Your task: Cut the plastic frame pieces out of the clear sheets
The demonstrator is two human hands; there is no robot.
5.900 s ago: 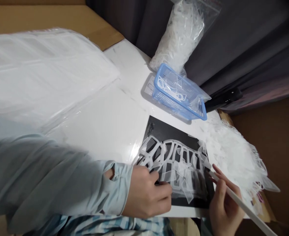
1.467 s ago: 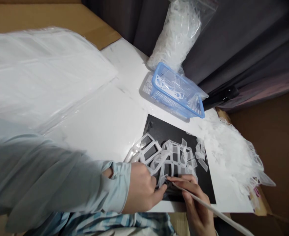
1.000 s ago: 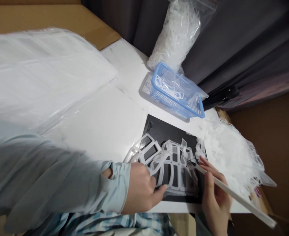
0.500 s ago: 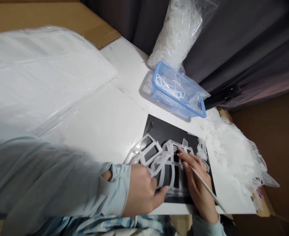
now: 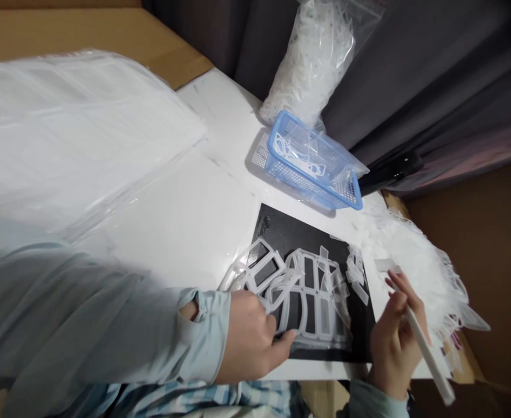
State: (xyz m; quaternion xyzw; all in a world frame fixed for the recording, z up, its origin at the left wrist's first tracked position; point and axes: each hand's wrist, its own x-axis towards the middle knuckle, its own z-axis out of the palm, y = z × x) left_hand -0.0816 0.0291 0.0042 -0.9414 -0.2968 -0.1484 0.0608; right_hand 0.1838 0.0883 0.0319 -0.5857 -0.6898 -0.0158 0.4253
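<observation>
The white table point(image 5: 177, 215) carries the black mat point(image 5: 299, 223), which lies near its front edge. Far beyond the mat there hangs a dark curtain point(image 5: 412, 75). Well to the left of the mat and farther back is a large stack of white sheets point(image 5: 76, 128), wrapped in clear plastic. To the right of the mat, just beside it, lies a loose heap of white scraps point(image 5: 416, 273). Beyond the mat stands a clear bag point(image 5: 314, 64) full of similar white strips, and between this bag and the mat is a blue basket point(image 5: 299, 177) with some white cut-out shapes inside. On the mat lie the translucent plastic frames point(image 5: 317, 313), overlapping, and some of them reach over the mat's left edge.

The left hand point(image 5: 255, 339) rests on the frames at the mat's lower left corner, with its thumb stretched out over them; I cannot tell if its other fingers pinch anything. The right hand point(image 5: 397, 337) is at the mat's right edge, its fingers closed around a white pen-like tool point(image 5: 429, 357). Small loose pieces point(image 5: 359, 278) lie near the mat's right edge. One more translucent piece point(image 5: 384, 265) is at the tool's tip, to the right of the mat.
</observation>
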